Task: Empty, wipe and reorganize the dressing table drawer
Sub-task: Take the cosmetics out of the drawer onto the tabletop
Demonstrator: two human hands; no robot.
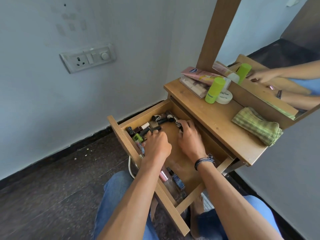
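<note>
Legible writing is limited. The white round tin (pixel 224 98) on the table (pixel 225 125) reads "zudio", seen inverted, with "NAIL POLI…" partly visible above it. The lime-green plastic cylinder (pixel 214 90) touching the tin carries a label too small to read. The pink tube (pixel 199 74) bears a blue oval logo, illegible, and lies across a flat clear-lidded palette (pixel 194 87).

The table is light wood-grain laminate with a mirror (pixel 270 49) in a matching frame behind it. A folded green striped cloth (pixel 258 126), of ribbed weave, lies at the table's right end.

The drawer (pixel 180 220) is pulled fully open below the table top, of the same laminate, with a bare patch of floor in its middle. Small nail polish bottles (pixel 152 124) and dark cylindrical caps are crowded along its far left corner; one green bottle (pixel 137 137) has a printed label, unreadable. Slim tubes (pixel 171 179), one pink, one dark blue, lie near the front edge.

The left hand (pixel 156 144) is inside the drawer, fingers curled among the bottles; whether it has hold of one cannot be told. The right hand (pixel 189 135), with a braided wristband (pixel 203 161), is curled around a small dark-and-silver item (pixel 178 124) at the back.
</note>
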